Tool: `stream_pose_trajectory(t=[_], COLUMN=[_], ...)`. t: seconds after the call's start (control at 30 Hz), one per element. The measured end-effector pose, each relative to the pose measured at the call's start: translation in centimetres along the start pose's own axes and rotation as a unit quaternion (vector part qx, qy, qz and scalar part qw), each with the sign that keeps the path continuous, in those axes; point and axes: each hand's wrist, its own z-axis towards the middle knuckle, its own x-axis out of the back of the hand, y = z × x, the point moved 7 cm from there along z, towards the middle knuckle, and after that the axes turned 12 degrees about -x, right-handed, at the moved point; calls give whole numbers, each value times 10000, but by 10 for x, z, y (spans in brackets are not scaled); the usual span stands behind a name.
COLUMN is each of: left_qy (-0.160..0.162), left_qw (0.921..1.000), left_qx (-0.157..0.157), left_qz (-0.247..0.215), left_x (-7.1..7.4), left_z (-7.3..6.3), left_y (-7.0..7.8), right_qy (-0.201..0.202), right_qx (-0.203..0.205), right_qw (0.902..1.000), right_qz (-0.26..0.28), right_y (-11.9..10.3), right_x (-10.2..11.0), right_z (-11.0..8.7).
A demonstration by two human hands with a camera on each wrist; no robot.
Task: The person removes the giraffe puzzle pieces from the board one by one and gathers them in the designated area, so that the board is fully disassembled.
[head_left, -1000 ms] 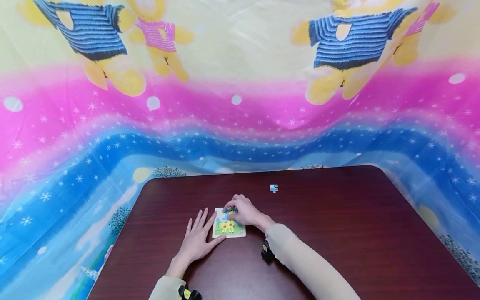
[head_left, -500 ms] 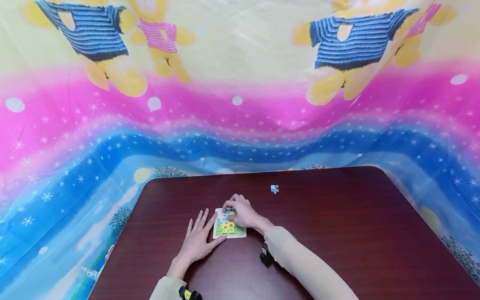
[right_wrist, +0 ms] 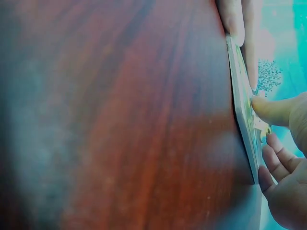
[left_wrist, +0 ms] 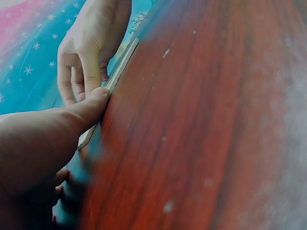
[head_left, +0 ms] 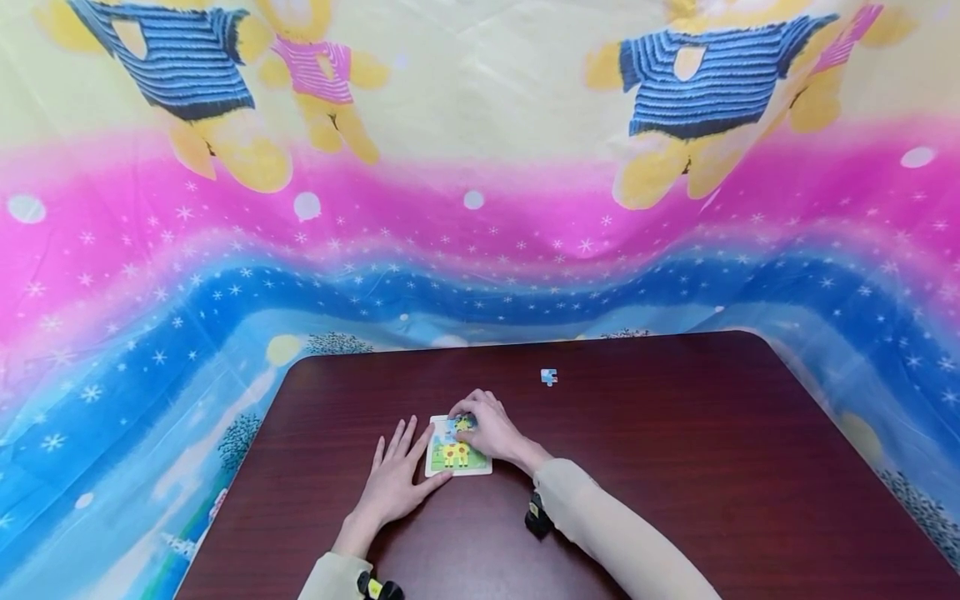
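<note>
A small square jigsaw puzzle [head_left: 457,460] with a white border and a yellow giraffe picture lies flat on the table. My left hand [head_left: 396,479] rests spread at its left side, forefinger by the upper left corner and thumb on the lower border. In the left wrist view the left thumb [left_wrist: 91,105] presses on the puzzle's edge. My right hand [head_left: 491,427] bends over the upper part, pinching a puzzle piece [head_left: 462,423] with the giraffe's head at its place in the picture. The right wrist view has the right thumb [right_wrist: 273,111] down on the puzzle's face, with the other fingers curled.
One loose blue and white puzzle piece [head_left: 549,377] lies near the far edge of the dark red-brown table [head_left: 675,433]. Behind the table hangs a colourful printed cloth [head_left: 480,242] with bears and snowflakes. Each wrist bears a black camera mount.
My right hand has shifted very slightly to the right over the top of the puzzle, and more of the giraffe's head shows. The left hand and the loose piece stay in place.
</note>
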Motion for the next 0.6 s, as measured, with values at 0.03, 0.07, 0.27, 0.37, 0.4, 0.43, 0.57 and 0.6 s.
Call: stream_pose_trajectory(t=[0.03,0.07,0.27,0.37,0.4,0.43,0.57,0.6], left_qy=[16,-19,-141,-33,14,64,185,195], left_qw=[10000,10000,9999,10000,10000,9999,9996,9996], left_qx=[-14,9,90,14,-25,-77,-127,-115], left_qz=[-10,-2,-10,-66,-85,-102,-150,-145], left_x=[0,0,0,0,-1,-1,-4,-4], left_z=[0,0,-1,-1,-1,-1,-1,-1], left_y=[0,0,0,-1,-2,-2,-5,-7], right_qy=[-34,-60,-95,-118,-126,-134,-110,-85], right_qx=[17,34,92,77,69,70,114,128], right_qw=[10000,10000,9999,9998,9998,9998,9998,9999], right_qz=[13,31,55,117,127,151,90,65], right_y=[0,0,1,3,3,4,4,4], right_x=[0,0,2,2,2,2,1,1], right_z=[-1,-2,-6,-7,-8,-8,-8,-8])
